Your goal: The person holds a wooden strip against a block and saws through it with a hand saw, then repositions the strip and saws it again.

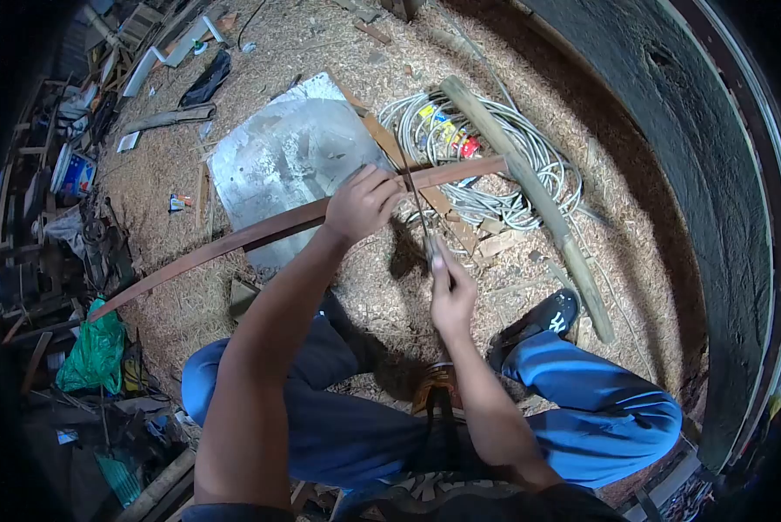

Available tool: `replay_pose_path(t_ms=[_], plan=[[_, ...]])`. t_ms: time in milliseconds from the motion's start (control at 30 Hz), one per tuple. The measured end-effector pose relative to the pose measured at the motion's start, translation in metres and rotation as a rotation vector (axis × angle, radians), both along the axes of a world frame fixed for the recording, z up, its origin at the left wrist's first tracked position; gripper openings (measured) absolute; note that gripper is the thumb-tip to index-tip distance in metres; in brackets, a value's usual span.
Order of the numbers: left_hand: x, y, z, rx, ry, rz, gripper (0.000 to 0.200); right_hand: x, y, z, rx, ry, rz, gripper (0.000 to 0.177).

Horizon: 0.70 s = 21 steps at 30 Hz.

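My left hand (pixel 364 202) is closed over a long, narrow reddish wooden strip (pixel 225 246), close beside a thin blade. In my right hand (pixel 452 296) is the handle of a handsaw (pixel 418 202), its blade seen almost edge-on and lying across the strip. Teeth cannot be made out from this angle. The strip runs from the lower left to a round wooden pole (pixel 530 187) at the right, where its far end meets the pole. Beneath the strip lies a worn grey metal sheet (pixel 277 143).
A coil of pale cable (pixel 560 170) lies under the pole. Wood shavings (pixel 321 43) cover the ground. At the left are a green plastic bag (pixel 95 355) and piled scrap. A dark curved wall (pixel 695 174) stands at the right. My shoe (pixel 538 324) is near the pole.
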State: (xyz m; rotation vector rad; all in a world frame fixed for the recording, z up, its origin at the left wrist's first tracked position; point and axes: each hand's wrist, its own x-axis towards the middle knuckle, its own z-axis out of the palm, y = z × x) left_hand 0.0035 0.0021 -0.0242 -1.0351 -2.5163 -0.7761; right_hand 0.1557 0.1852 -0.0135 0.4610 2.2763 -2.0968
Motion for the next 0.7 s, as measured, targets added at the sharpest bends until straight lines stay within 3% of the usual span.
replay_pose_path(t_ms=[167, 233, 300, 400, 433, 533, 600, 633, 700], plan=[[-0.002, -0.001, 0.003, 0.003, 0.018, 0.007, 0.013, 0.041, 0.001, -0.020, 0.007, 0.074, -0.009, 0.039], [-0.001, 0.000, 0.001, 0.017, 0.020, 0.016, 0.013, 0.086, 0.010, -0.048, -0.061, -0.085, -0.025, 0.039], [0.000, 0.001, 0.000, 0.024, 0.019, 0.025, 0.013, 0.074, 0.005, -0.029, -0.130, -0.124, -0.065, 0.038], [0.000, 0.000, 0.003, 0.015, -0.010, 0.027, 0.013, 0.020, -0.004, -0.016, 0.054, 0.074, -0.049, 0.037], [-0.001, -0.001, 0.003, 0.009, -0.029, 0.027, 0.012, 0.002, 0.001, 0.004, 0.052, -0.065, 0.007, 0.037], [0.000, 0.000, 0.001, 0.006, -0.043, 0.011, 0.012, 0.015, 0.004, -0.002, -0.065, -0.151, -0.012, 0.037], [-0.003, -0.001, 0.001, 0.014, -0.019, 0.010, 0.012, 0.050, 0.009, -0.015, 0.024, 0.057, -0.023, 0.036], [-0.001, 0.000, 0.000, 0.007, -0.013, 0.020, 0.012, 0.064, 0.013, -0.011, 0.006, -0.095, -0.002, 0.036], [0.000, -0.001, -0.001, -0.001, -0.009, 0.036, 0.012, 0.064, 0.007, -0.017, -0.043, -0.134, -0.058, 0.036]])
